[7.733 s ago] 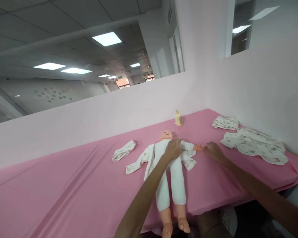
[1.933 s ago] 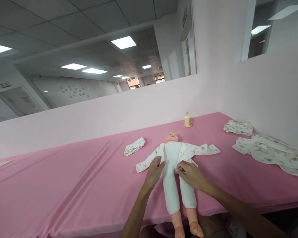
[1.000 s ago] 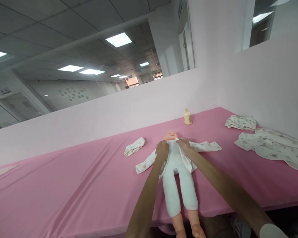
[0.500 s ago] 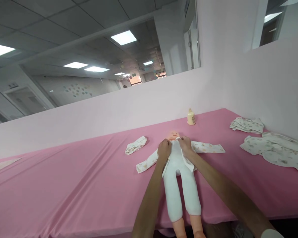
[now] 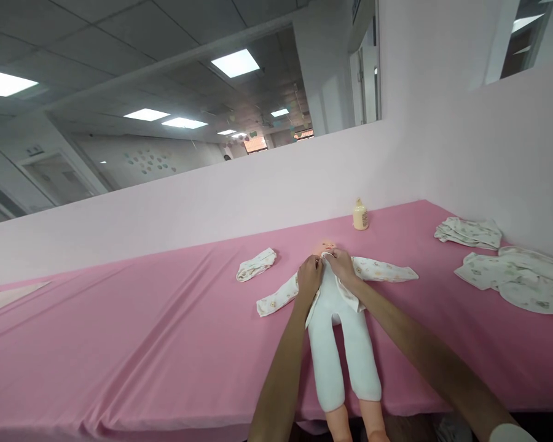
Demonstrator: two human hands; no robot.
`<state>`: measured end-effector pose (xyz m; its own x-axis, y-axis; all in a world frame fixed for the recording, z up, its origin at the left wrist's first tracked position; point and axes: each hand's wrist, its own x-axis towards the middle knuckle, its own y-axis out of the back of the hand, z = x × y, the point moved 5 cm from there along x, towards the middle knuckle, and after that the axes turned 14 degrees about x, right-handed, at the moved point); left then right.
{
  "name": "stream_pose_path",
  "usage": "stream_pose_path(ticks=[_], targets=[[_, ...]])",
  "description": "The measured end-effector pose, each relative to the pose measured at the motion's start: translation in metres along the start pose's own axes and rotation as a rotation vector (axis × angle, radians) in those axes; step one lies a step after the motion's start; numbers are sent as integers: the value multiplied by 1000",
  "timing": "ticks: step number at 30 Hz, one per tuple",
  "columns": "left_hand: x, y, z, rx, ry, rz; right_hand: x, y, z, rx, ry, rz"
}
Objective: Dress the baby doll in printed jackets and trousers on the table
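A baby doll [image 5: 335, 313] with a white cloth body lies on its back, its feet toward me at the table's front edge. Its arms are inside the sleeves of a white patterned baby shirt [image 5: 381, 270], which hangs open at the front. At the doll's neck, my left hand [image 5: 309, 274] is closed on one front edge of the shirt. My right hand [image 5: 341, 266] pinches the other edge near the collar, close beside the left. The fingers partly hide the collar and the doll's chin.
A folded patterned cloth [image 5: 257, 264] lies left of the doll. Behind stands a cream pump bottle [image 5: 360, 216] near the wall. Folded baby clothes [image 5: 469, 233] and a spread patterned garment [image 5: 518, 279] lie at the right on the pink sheet [image 5: 166, 331].
My hands have come closer together at the doll's neck, drawing the shirt's front edges toward each other. The view has shifted slightly.
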<state>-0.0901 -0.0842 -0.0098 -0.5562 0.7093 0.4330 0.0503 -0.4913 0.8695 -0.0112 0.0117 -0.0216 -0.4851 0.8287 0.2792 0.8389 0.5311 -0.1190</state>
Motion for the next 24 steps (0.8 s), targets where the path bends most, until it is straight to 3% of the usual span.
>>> stream_pose_path(ticks=[10, 18, 24], targets=[[3, 0, -2, -43, 35, -82, 0, 0, 0, -55, 17, 9], [2, 1, -2, -97, 220, -175, -3, 1, -1, -59, 26, 24], [3, 2, 1, -45, 244, -227, -3, -1, 1, -42, 41, 18]])
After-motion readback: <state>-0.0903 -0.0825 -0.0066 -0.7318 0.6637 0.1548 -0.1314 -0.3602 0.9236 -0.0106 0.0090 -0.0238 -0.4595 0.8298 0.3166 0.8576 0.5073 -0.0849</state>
